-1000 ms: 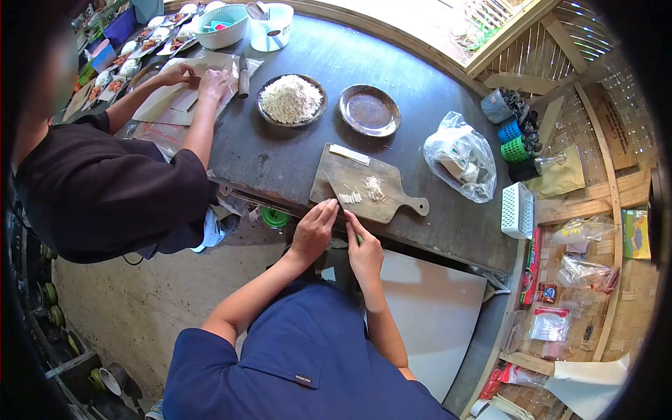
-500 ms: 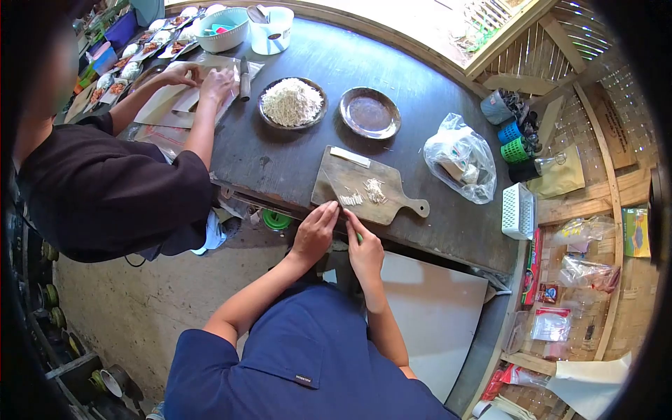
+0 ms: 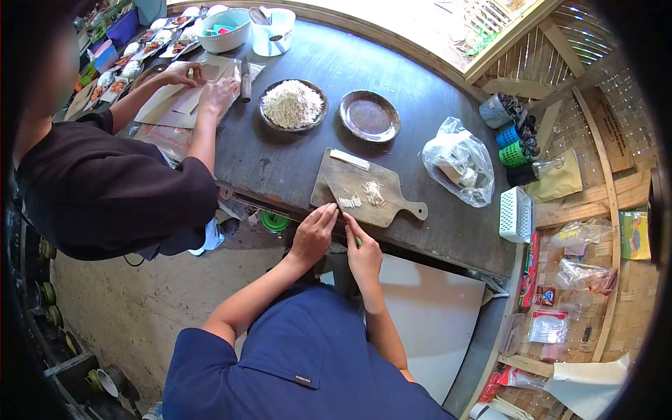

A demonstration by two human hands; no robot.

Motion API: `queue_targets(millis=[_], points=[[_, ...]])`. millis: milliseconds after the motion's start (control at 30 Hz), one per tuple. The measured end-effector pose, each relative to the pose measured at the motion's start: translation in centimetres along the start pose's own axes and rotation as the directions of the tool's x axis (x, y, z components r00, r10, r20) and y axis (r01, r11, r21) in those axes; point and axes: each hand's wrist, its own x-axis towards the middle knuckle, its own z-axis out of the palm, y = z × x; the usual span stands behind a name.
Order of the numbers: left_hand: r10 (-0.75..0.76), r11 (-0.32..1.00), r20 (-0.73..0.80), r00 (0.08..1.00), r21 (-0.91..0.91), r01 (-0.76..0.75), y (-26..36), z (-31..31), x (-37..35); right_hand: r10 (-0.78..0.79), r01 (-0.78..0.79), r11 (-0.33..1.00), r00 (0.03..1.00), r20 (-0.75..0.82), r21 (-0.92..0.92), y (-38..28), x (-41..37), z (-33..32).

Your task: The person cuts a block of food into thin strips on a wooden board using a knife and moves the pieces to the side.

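Note:
The wooden cutting board (image 3: 387, 183) lies at the table's front edge, holding thin pale strips (image 3: 374, 193), a small cut row (image 3: 349, 201) and a longer white piece (image 3: 349, 159). At its lower left corner my left hand (image 3: 313, 234) has its fingers pressed together; whatever they pinch is too small to make out. Close beside it, my right hand (image 3: 364, 255) is closed round a small knife with a green handle (image 3: 358, 241); its blade is mostly hidden. Behind the board are a bowl heaped with pale shreds (image 3: 292, 103) and an empty brown plate (image 3: 369, 115).
A co-worker in black (image 3: 115, 189) stands at the left, both hands over paper (image 3: 168, 105). Near them lies a cleaver (image 3: 246, 80). A plastic bag (image 3: 458, 162) and a white basket (image 3: 516, 214) are at the right; tubs (image 3: 273, 31) stand at the back.
The view has shifted very slightly. My hands stay in nearly the same place by the board's corner. The co-worker's hand nearer the cleaver has moved slightly.

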Motion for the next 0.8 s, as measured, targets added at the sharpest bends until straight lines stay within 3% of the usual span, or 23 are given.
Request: queue_targets(millis=[433, 667, 733, 800], points=[[-0.005, 1.000, -0.002, 1.000, -0.007, 0.005, 0.2, -0.2, 0.1, 0.046, -0.045, 0.997, 0.999, 0.027, -0.060, -0.5, -0.2, -0.4], [0.005, 1.000, 0.000, 1.000, -0.017, -0.005, -0.1, -0.5, 0.3, 0.024, -0.024, 1.000, 1.000, -0.007, 0.002, -0.4, -0.4, -0.3], [0.012, 1.000, 0.014, 1.000, -0.008, -0.012, -0.1, -0.6, 0.3, 0.138, -0.133, 0.989, 0.987, 0.082, -0.071, -1.7, -0.1, -1.1], [0.017, 0.999, -0.007, 1.000, -0.033, -0.017, -0.2, -0.6, 0.4, 0.082, -0.080, 0.996, 0.995, 0.051, -0.045, -1.1, -0.4, -0.8]])
